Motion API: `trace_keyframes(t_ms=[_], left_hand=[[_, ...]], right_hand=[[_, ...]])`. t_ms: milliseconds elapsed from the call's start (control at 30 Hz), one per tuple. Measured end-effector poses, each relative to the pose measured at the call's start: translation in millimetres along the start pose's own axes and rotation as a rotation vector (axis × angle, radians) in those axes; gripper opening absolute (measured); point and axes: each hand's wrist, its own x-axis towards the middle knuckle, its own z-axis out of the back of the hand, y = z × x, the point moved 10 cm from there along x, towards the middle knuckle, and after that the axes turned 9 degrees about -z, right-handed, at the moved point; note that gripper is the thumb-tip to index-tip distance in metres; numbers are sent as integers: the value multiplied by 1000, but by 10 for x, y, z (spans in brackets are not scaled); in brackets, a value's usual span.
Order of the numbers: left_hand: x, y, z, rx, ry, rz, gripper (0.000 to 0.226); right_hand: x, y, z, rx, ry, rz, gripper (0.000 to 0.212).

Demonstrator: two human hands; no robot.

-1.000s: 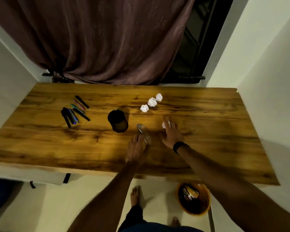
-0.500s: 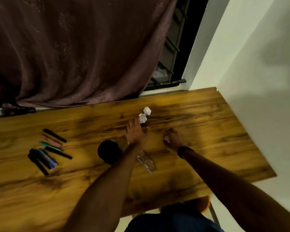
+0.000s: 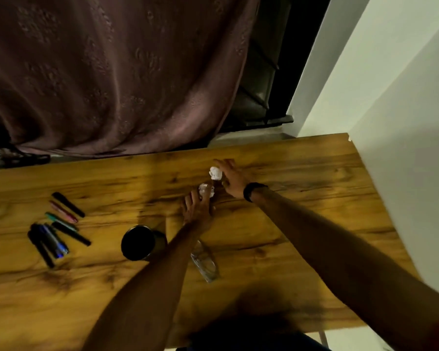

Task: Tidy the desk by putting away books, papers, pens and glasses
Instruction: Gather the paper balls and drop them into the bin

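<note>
Two white crumpled paper balls lie near the far edge of the wooden desk (image 3: 302, 249). My left hand (image 3: 197, 210) reaches forward, its fingertips curled on the nearer paper ball (image 3: 205, 190). My right hand (image 3: 235, 178), with a black band on the wrist, cups the farther paper ball (image 3: 215, 172) between fingers and thumb. Clear glasses (image 3: 204, 260) lie folded on the desk between my forearms. Several pens (image 3: 58, 224) lie loose at the left. A black pen cup (image 3: 137, 243) stands upright just left of my left forearm.
A brown curtain (image 3: 112, 72) hangs behind the desk, with a dark window grille (image 3: 259, 92) to its right. A white wall (image 3: 403, 148) runs along the desk's right edge. My dark-clothed body (image 3: 251, 338) is at the near edge.
Both hands moved forward from near the glasses to the paper balls. My right hand took up a small paper ball on the way. The view tilted up and left; the floor basket left view.
</note>
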Motion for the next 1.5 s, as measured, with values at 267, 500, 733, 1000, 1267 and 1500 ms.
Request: trace_keyframes(t_ms=[267,500,733,1000,1267,1500], left_hand=[[-214,-53,-89,-67,70,-16,58],[-416,-402,6,-246,93,-99,52],[-871,-812,-364,-510,157,-193,47],[-2260,-1404,-969,-884,299,-241,36],[-3231,-1628,-1551,-947,431,-234,33],[-3726,-1720,-2460,-984,732,67,33]], right_hand=[[-134,-79,-423,-172,109,53,61],[-1118,-758,-356,2,-158,-94,26],[-2072,-1251,-472,237,-236,-378,30],[-3608,-1477,-1060,612,-330,-602,12],[-4866,-1804,-1744,1124,-386,-896,23],[-5236,-2110,-2297,1519,-113,-1026,27]])
